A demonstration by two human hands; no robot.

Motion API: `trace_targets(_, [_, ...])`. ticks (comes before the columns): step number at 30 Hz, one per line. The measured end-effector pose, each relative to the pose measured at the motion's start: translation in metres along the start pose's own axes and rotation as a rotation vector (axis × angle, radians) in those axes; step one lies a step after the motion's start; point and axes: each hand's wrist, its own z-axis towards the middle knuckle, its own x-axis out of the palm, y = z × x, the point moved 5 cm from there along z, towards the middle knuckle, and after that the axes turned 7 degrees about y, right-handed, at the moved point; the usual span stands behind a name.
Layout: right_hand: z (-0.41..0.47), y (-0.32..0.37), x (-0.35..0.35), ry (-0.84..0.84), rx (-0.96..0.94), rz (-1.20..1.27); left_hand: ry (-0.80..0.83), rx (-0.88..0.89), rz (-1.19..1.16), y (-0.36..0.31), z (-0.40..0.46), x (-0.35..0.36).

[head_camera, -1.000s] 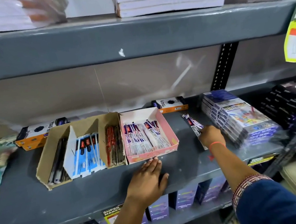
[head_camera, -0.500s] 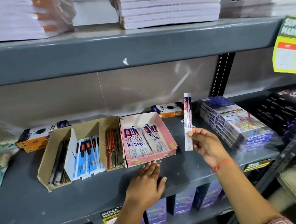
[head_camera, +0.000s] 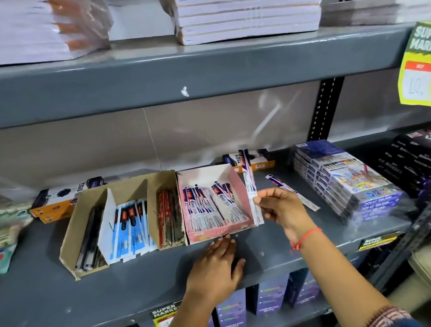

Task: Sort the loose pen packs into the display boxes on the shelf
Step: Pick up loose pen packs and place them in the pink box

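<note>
Since half a second ago the pen pack [head_camera: 250, 186] has travelled left with my right hand [head_camera: 280, 207]: it was standing upright in the air over the bare shelf to the right of the pink display box [head_camera: 221, 232], and now it stands against that box's right wall, its lower end down at the front right corner. A second ago the same hand was further back on the shelf [head_camera: 50, 300], at the loose packs.

My right fingers [head_camera: 259, 200] are narrow, pinching the pack's lower half by its right edge. The left hand [head_camera: 214, 267] lies flat and open on the shelf, holding nothing, its fingertips [head_camera: 221, 240] touching the box's front lip, where they were before; I judge it is steadying the box.

I take this to mean the pack is at the right box, whose contents carry the same blue, red and white print, and only needs laying in. One more loose pack [head_camera: 292, 192] lies on the shelf just behind my right fingers, so the sort is not finished.

Readable writing: "SUPER MARKET" on the yellow-green shelf tag [head_camera: 427, 63] up right, and again on the shelf-edge label [head_camera: 163, 312] below my left wrist. Print on the packs is too small to make out for certain.
</note>
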Motion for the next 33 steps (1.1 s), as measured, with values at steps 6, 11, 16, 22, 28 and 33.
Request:
trace_targets(6, [0.043, 0.005, 0.049, 0.035, -0.001, -0.199, 0.035, 0.029, -0.032, -0.004, -0.001, -0.001])
trace_targets(11, [0.072, -0.017, 0.085, 0.103, 0.097, -0.595, 0.076, 0.020, -0.014, -0.004, 0.000, -0.002])
trace_targets(16, [0.081, -0.035, 0.106, 0.178, 0.146, -0.810, 0.056, 0.031, -0.022, -0.005, -0.002, -0.005])
trace_targets(22, [0.077, -0.028, 0.104, 0.211, 0.114, -0.882, 0.006, 0.048, -0.031, -0.006, -0.004, -0.011])
trace_targets(28, [0.067, 0.019, 0.033, -0.277, -0.126, -0.873, -0.110, 0.075, -0.072, -0.007, -0.008, -0.020])
trace_targets(33, [0.062, 0.012, -0.056, -0.403, 0.160, -1.137, -0.064, 0.042, -0.024, -0.001, -0.003, -0.005])
